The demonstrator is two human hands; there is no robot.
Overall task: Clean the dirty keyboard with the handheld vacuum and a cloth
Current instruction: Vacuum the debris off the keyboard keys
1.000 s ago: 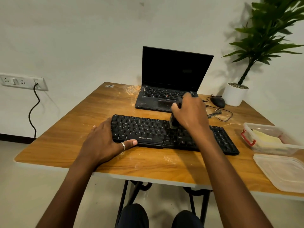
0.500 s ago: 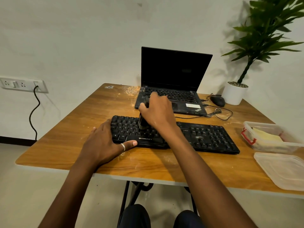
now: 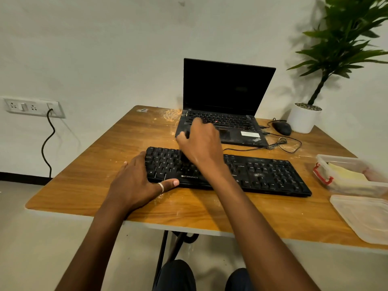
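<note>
- Rests the left hand [image 3: 136,183] flat on the left end of the keyboard [image 3: 262,175], fingers straight, thumb along the front edge, holding nothing.
- Grips the small black vacuum [image 3: 184,158] in the right hand [image 3: 199,143], fingers curled round it; mostly hidden under the hand and blurred.
- Has slid the vacuum leftward across the keys: a second ago over the right-middle part, now over the left part, near the middle of the frame.
- Keeps the left hand in the same spot all the while, so no sliding of the keyboard on the counter [image 3: 94,164].
- Looks like one sweep along the keys nearly done.
- Shows white dust still on keys right of the middle, so likely more sweeps needed.
- Leaves the wiping not yet begun; yellow thing [image 3: 346,175] in the box [image 3: 352,186] at the right edge, maybe the cloth, too hard to tell.
</note>
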